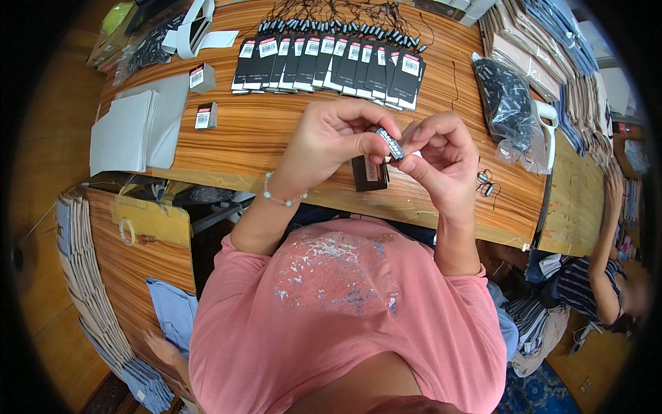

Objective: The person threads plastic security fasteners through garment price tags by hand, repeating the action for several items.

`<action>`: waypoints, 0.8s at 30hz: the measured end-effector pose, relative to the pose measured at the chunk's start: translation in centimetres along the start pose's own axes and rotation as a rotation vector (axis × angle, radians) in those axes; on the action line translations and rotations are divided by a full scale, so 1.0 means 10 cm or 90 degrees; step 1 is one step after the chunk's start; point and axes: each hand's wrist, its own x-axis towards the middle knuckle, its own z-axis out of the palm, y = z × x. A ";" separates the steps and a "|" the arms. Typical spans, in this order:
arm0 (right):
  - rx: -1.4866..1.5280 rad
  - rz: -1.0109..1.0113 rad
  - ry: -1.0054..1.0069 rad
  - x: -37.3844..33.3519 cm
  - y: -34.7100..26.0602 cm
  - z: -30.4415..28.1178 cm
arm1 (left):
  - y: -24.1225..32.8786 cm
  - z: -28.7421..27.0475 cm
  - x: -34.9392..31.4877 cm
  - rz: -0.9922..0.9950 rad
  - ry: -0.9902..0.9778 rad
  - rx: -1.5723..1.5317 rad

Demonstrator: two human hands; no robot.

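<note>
Left hand [350, 132] pinches black tag [389, 143] — right hand [443, 157] curled at its end

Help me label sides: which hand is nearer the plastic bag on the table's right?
Right: the right hand is left of the plastic bag, apart; the left hand is farther left.

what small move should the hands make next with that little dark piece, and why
Probably hold the small dark piece steady in the left hand and pinch its lower end with the right hand: the left grips it between thumb and finger, and the right's thumb and forefinger are right by that end.
</note>
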 end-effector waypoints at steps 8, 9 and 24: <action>-0.008 -0.052 -0.021 -0.01 0.02 -0.01 | 0.02 0.12 -0.05 0.002 -0.031 -0.031; -0.004 -0.051 -0.033 -0.01 0.03 -0.03 | 0.03 0.12 -0.05 -0.001 -0.035 -0.032; -0.041 0.031 -0.013 0.05 0.10 -0.08 | 0.00 0.00 0.01 -0.017 0.016 0.058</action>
